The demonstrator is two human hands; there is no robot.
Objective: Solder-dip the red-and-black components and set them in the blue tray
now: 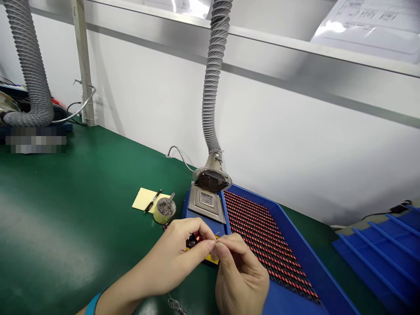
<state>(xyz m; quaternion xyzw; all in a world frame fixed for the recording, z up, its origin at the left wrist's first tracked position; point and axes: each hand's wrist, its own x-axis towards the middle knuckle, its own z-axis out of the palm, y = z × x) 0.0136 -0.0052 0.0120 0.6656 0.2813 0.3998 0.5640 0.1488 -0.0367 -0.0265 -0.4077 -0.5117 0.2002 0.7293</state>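
My left hand [183, 258] and my right hand [243, 275] meet in front of the blue solder pot [211, 226]. Both pinch with thumb and forefinger, tips nearly touching. Whatever lies between them is tiny; a thin wire-like end shows by the fingertips, but its kind is unclear. Behind my left fingers, partly hidden, is a small dark part with copper-coloured windings [198, 236]. The pot's metal top plate [195, 197] has a square opening with silvery solder [207, 200]. Below my left wrist lies a tangle of thin grey wire [177, 306].
A blue tray [295, 232] holds rows of red-and-black parts [262, 232]. Left of the pot stand a tub of grey bits [164, 210], a yellow notepad [141, 199] and a pen [152, 201]. A fume hose [213, 87] hangs over the pot. Blue ribbed panels [383, 253] lie right.
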